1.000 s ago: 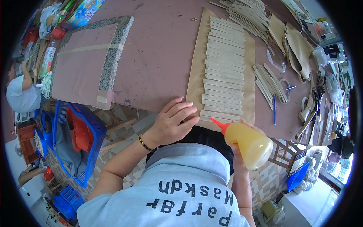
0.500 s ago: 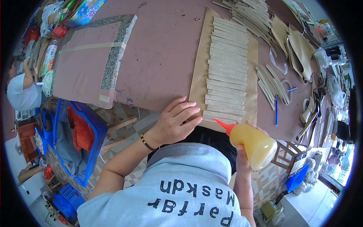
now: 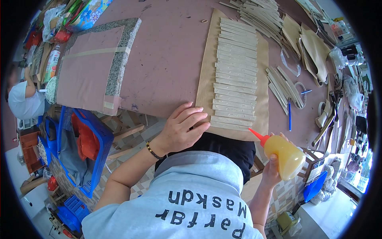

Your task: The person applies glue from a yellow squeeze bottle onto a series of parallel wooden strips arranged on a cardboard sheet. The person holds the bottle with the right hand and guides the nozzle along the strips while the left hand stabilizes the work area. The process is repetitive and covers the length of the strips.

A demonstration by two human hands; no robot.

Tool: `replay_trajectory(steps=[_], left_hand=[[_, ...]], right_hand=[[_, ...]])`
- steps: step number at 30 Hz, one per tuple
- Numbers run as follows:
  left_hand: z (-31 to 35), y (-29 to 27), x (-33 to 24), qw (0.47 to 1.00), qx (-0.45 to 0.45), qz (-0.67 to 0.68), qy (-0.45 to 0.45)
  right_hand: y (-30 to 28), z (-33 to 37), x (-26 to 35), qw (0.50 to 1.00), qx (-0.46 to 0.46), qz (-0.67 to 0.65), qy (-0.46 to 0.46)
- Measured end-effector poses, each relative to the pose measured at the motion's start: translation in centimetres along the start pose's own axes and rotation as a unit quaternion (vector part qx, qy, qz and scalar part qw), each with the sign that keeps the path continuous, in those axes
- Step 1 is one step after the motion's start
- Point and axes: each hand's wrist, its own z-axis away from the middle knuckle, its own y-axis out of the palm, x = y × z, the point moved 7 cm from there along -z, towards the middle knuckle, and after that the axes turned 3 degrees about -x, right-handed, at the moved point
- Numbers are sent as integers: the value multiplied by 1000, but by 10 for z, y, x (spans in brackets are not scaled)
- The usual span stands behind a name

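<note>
My right hand is wrapped round a squeeze bottle of pale yellow liquid, most likely glue. The bottle is tilted, and its red nozzle points up-left at the right end of the nearest strip. My left hand lies on the near left corner of a tan sheet, fingers stretched out and slightly apart, thumb mostly hidden. On that sheet, flat pale strips lie crosswise in a long column. Small glossy spots show on several strips.
Loose strips and a blue pen lie right of the sheet; more strips are heaped behind. A stone slab with a pinkish sheet sits on the left. Below stands a blue crate. Another person is at far left.
My right hand has carried the bottle rightward, its nozzle tip going from the nearest strip's left part to its right end. My left hand stays on the sheet's corner.
</note>
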Motion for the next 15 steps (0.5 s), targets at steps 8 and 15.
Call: replay_trajectory(steps=[8, 15], left_hand=[[-3, 0, -2, 1000, 7, -6, -3], [-3, -1, -3, 1000, 5, -5, -4]], right_hand=[[0, 6, -5, 1000, 0, -29, -3], [-5, 5, -8, 993, -20, -108, 35]])
